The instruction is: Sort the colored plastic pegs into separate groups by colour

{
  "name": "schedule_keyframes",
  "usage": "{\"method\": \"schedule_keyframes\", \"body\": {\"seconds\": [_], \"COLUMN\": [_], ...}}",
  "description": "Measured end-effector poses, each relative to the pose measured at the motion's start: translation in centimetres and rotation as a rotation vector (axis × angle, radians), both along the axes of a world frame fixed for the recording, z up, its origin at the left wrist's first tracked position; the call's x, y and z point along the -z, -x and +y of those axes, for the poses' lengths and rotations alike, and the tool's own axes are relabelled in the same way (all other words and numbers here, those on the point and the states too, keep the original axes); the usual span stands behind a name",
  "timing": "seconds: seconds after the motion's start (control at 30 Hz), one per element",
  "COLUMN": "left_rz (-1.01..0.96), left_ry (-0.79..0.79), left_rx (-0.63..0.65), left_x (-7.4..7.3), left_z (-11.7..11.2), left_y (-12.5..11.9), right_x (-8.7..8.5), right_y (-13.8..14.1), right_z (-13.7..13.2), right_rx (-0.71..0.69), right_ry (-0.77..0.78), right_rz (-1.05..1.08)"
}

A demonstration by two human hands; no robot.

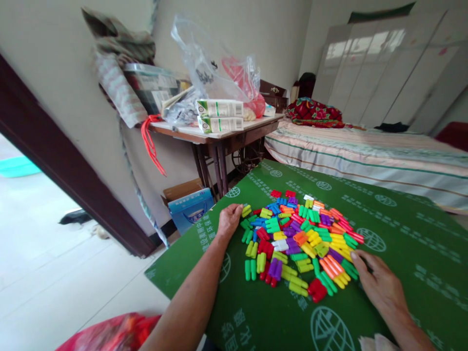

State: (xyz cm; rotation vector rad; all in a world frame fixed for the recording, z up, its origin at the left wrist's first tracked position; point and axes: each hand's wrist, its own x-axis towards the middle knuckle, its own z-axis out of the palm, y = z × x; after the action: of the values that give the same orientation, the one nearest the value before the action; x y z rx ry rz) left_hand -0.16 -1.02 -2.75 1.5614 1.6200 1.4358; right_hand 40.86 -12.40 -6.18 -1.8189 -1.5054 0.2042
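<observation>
Colourful bullet-shaped plastic pieces [292, 239], most joined side by side in small groups, lie in a loose pile on a green table [398, 234]. At the pile's left edge, my left hand [230, 220] has its fingers closed on the near end of a yellow-green plastic piece [246, 210]. My right hand [382, 282] is at the right edge, thumb and forefinger bent together at their tips beside yellow pieces [341, 245] and a dark green piece [349, 269]. Whatever may be between those fingertips is hidden.
Beyond the green table stands a sewing-machine table [252, 129] with cartons [220, 116] and plastic bags [212, 73]. A blue box [192, 209] is on the floor at left. A bed [365, 151] lies behind. Red cloth [117, 334] shows at lower left.
</observation>
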Motion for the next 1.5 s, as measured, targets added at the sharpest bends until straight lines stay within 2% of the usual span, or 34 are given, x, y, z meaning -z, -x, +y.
{"method": "schedule_keyframes", "body": {"seconds": [0.6, 1.5], "left_rz": [-0.098, -0.066], "left_ry": [0.008, 0.035], "left_rx": [0.007, 0.018], "left_x": [-0.5, -1.02], "left_z": [-0.36, 0.01], "left_y": [-0.58, -0.11], "right_x": [-0.47, -0.39], "right_y": [0.39, 0.77], "right_z": [0.15, 0.55], "right_rx": [0.013, -0.03], "right_ry": [-0.001, -0.099], "right_rz": [0.029, 0.008]}}
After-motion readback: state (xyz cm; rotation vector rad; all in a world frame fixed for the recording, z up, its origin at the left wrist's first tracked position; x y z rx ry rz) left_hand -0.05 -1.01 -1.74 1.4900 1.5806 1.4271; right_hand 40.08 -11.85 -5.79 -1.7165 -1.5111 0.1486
